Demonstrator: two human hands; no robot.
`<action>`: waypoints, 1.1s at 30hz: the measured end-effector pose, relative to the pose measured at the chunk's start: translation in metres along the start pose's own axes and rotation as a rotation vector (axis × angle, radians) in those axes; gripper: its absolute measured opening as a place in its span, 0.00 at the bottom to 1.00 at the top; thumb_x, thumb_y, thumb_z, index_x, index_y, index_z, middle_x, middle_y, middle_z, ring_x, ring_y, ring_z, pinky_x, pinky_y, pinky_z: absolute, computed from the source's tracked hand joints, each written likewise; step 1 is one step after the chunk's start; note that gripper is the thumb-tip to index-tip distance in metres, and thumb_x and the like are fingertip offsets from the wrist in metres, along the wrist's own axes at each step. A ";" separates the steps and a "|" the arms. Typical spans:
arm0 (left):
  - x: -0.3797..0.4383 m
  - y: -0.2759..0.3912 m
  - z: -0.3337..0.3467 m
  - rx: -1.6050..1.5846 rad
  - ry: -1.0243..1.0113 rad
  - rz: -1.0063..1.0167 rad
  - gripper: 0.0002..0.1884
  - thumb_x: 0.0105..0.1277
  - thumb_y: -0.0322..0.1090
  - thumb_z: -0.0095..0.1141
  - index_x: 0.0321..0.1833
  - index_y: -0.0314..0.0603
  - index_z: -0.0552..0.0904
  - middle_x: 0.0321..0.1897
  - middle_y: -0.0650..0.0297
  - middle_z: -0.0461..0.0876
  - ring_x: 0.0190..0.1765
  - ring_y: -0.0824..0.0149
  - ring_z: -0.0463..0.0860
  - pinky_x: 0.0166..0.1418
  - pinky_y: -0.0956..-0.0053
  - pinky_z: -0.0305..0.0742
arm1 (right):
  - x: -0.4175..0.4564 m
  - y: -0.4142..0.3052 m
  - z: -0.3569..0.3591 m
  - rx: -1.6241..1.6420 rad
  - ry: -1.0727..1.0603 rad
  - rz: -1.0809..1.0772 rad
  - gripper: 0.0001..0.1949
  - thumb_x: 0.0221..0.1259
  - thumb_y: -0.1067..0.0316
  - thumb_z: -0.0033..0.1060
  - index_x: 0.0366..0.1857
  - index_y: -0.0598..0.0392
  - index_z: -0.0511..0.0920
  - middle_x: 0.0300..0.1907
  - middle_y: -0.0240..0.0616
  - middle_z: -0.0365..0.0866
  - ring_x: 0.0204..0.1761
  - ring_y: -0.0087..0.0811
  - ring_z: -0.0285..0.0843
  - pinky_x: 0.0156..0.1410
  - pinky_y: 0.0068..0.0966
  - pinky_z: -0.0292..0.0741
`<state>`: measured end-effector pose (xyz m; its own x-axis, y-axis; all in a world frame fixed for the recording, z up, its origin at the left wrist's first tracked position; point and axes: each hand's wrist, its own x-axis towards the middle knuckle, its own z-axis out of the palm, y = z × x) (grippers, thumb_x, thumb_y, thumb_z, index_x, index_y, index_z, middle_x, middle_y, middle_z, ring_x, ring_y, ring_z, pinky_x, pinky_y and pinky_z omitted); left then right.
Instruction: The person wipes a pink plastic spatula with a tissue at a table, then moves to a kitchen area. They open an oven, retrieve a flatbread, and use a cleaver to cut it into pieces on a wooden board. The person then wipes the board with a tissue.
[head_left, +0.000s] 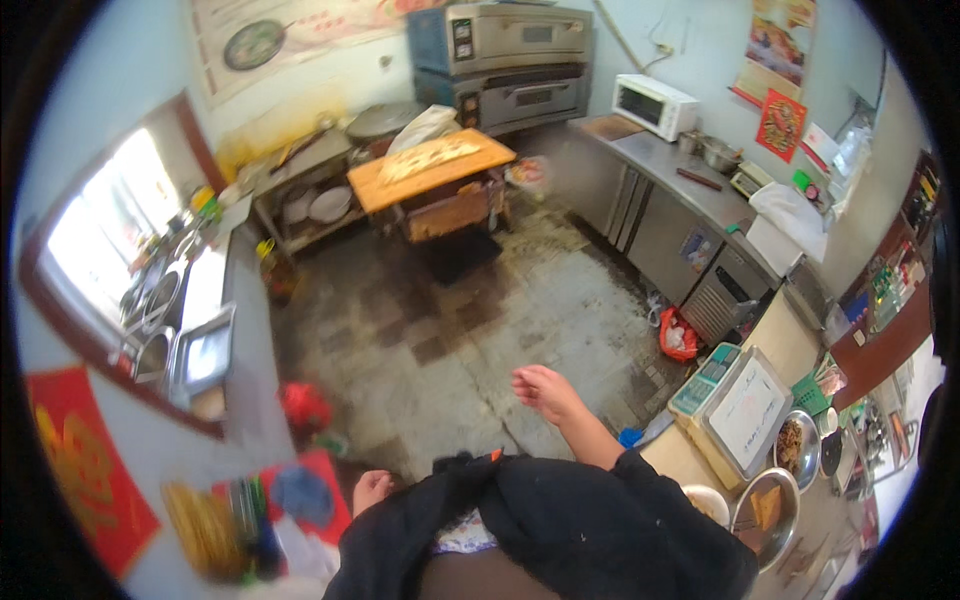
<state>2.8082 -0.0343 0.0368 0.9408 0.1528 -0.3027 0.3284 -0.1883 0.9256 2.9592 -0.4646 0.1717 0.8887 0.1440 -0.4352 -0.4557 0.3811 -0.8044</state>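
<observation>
My right hand (546, 391) is held out over the tiled floor, its fingers loosely curled and nothing seen in them. Low beside my body on the left hangs my left hand (373, 487), partly hidden by my dark sleeve; its fingers are curled and I cannot tell if they hold anything. Nearest my right arm is a counter with a digital scale (739, 412), a metal bowl of brown chopped food (791, 450) and a metal bowl with orange-brown pieces (765, 510). Across the room, a flat sheet of dough (427, 159) with darker spots lies on a wooden board (360, 180).
A stacked deck oven (525, 45) stands at the back wall. Along the right runs a steel counter (660, 161) with a white toaster oven (655, 105). Red bags (679, 336) (306, 405) and an oil bottle (277, 274) sit low at the sides. The floor tiles (480, 322) look stained.
</observation>
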 end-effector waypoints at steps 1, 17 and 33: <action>0.043 0.013 -0.001 0.095 0.026 0.018 0.12 0.71 0.33 0.59 0.50 0.30 0.82 0.41 0.54 0.86 0.42 0.64 0.86 0.50 0.69 0.81 | 0.015 -0.010 -0.016 0.040 0.078 -0.033 0.13 0.72 0.60 0.59 0.52 0.54 0.80 0.44 0.35 0.85 0.41 0.24 0.81 0.47 0.25 0.79; 0.458 0.358 0.268 1.009 -0.567 0.512 0.25 0.66 0.46 0.64 0.63 0.44 0.78 0.60 0.50 0.80 0.62 0.46 0.78 0.64 0.56 0.74 | 0.101 -0.119 -0.327 0.770 0.944 -0.457 0.08 0.67 0.64 0.63 0.43 0.53 0.82 0.33 0.34 0.82 0.31 0.29 0.78 0.36 0.27 0.73; 0.733 0.472 0.421 0.397 0.251 0.592 0.13 0.67 0.30 0.62 0.53 0.37 0.82 0.46 0.53 0.83 0.44 0.55 0.84 0.51 0.64 0.80 | 0.605 -0.469 -0.306 -0.242 0.035 -0.144 0.15 0.74 0.60 0.57 0.56 0.57 0.78 0.48 0.36 0.84 0.45 0.25 0.82 0.50 0.25 0.79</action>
<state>3.6882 -0.4198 0.1560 0.9376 0.1253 0.3243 -0.1749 -0.6362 0.7515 3.6950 -0.8352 0.1620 0.9449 0.0711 -0.3195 -0.3271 0.1653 -0.9304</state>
